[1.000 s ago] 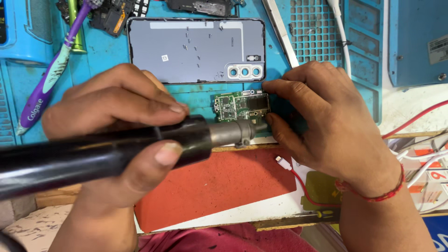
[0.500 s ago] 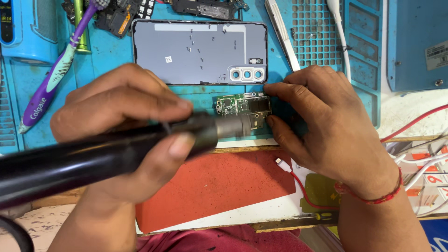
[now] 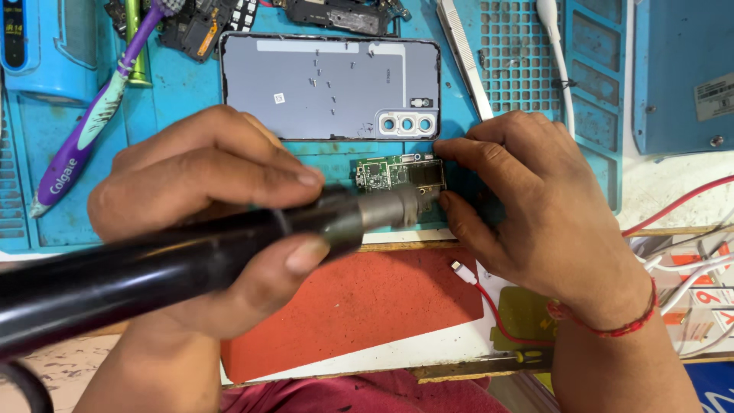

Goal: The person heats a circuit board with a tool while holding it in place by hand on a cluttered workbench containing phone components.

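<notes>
My left hand (image 3: 206, 206) grips a thick black hot-air wand (image 3: 153, 268). Its grey metal nozzle (image 3: 394, 208) points right, over a small green circuit board (image 3: 382, 173). The board lies on a blue work mat (image 3: 183, 92). My right hand (image 3: 535, 206) pinches the board's right end, where a metal shield (image 3: 428, 174) sits, with forefinger above and thumb below. Just beyond the board lies a grey phone back cover (image 3: 329, 84) with three camera rings and several tiny screws on it.
A purple toothbrush (image 3: 92, 122) lies at the left of the mat. Phone parts (image 3: 336, 14) and metal tweezers (image 3: 462, 50) are at the top. An orange pad (image 3: 367, 306) lies near me, with a red cable (image 3: 489, 306) and white cable (image 3: 558, 53) at the right.
The wand's nozzle has shifted slightly up and right, now over the board's lower edge. My right hand stays pinching the board.
</notes>
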